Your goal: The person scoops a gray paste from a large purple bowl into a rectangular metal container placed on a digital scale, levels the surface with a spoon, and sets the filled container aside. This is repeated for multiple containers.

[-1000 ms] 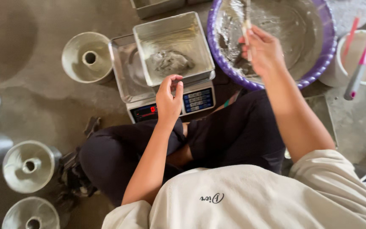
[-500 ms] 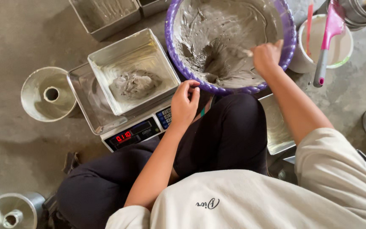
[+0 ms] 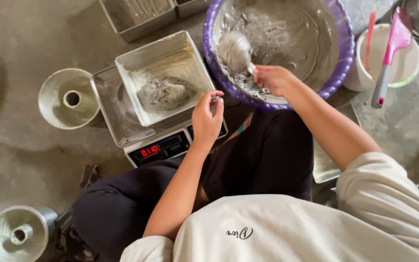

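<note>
Grey batter now heaps the lifted spoon (image 3: pixel 236 51) in the right hand's (image 3: pixel 272 80) closed grip; left hand (image 3: pixel 207 116) stays empty, half-open.

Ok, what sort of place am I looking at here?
Likely a small, informal baking workspace on a concrete floor: a digital scale bearing a square tin of grey batter, a purple mixing bowl, and tube cake moulds about.

A batter-coated spoon (image 3: pixel 235 51) lifts over the purple bowl (image 3: pixel 338 73); the square tin (image 3: pixel 163 77), part-filled, sits on the scale (image 3: pixel 163 148).
</note>
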